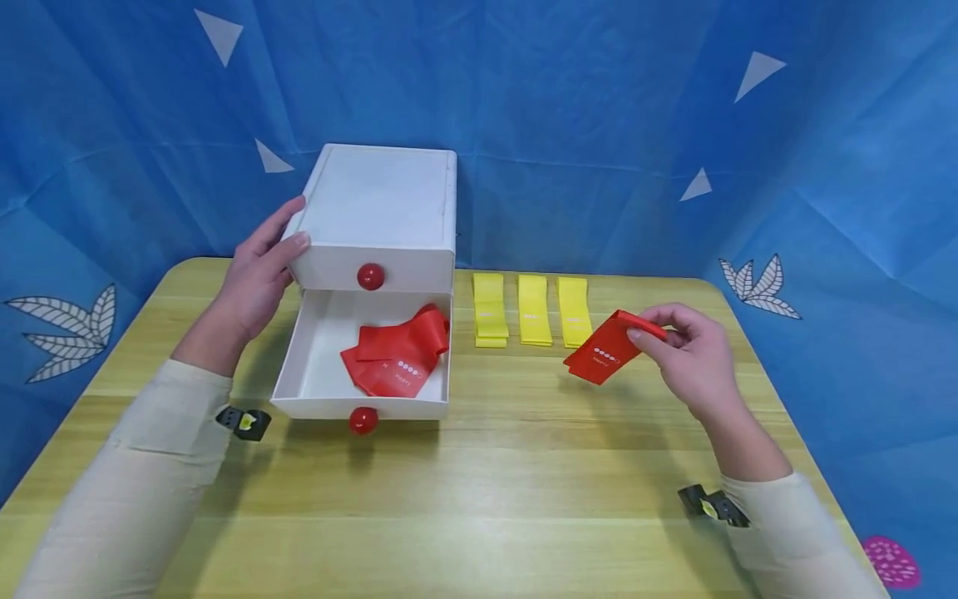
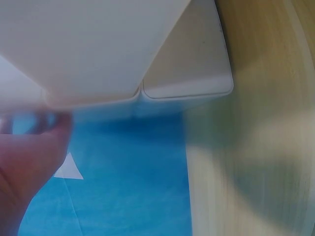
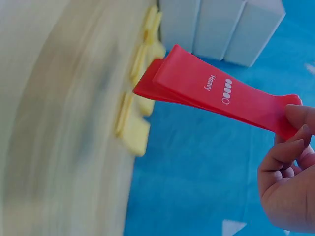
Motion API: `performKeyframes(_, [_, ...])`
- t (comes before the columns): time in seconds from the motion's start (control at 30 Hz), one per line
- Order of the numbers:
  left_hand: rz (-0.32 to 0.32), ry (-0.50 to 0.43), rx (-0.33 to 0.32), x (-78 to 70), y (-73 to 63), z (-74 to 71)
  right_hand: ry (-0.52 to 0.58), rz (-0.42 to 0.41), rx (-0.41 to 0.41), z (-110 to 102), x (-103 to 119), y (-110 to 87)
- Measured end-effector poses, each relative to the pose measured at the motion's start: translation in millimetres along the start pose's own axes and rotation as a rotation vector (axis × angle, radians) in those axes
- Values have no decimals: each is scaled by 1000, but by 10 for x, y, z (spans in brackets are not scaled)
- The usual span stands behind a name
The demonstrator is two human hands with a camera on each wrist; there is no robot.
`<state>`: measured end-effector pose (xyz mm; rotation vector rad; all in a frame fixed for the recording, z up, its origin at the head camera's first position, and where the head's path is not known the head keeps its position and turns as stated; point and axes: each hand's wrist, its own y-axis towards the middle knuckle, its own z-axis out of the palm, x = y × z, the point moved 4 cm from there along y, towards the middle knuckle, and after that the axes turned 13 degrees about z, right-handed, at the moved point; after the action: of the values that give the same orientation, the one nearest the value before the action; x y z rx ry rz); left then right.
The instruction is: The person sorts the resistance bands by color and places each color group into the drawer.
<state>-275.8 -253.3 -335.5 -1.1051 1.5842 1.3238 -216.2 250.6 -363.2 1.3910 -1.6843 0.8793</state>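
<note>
My right hand [image 1: 692, 358] pinches one end of a folded red resistance band [image 1: 606, 348] above the table's right side. In the right wrist view, the band [image 3: 211, 86] reads "Heavy" beside a row of dots and slants away from the fingers. My left hand [image 1: 258, 270] rests against the upper left side of a white two-drawer box [image 1: 377, 200], its fingers mostly extended. The lower drawer [image 1: 318, 353] is pulled out, with red bands [image 1: 404, 353] lying folded over each other inside. The upper drawer, with a red knob [image 1: 370, 276], is closed.
Three folded yellow bands [image 1: 490, 308] lie in a row right of the box, near the table's back edge. A second red knob [image 1: 363, 421] sticks out from the lower drawer's front. Blue patterned cloth [image 1: 569, 125] hangs behind the wooden table [image 1: 524, 499].
</note>
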Motion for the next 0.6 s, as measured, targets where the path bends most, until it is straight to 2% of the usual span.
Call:
performKeyframes(0.33, [3, -9, -6, -4, 8, -3, 211, -109, 116, 290, 493, -123])
performKeyframes(0.6, [16, -38, -19, -13, 2, 12, 383, -254, 165, 497, 941, -206])
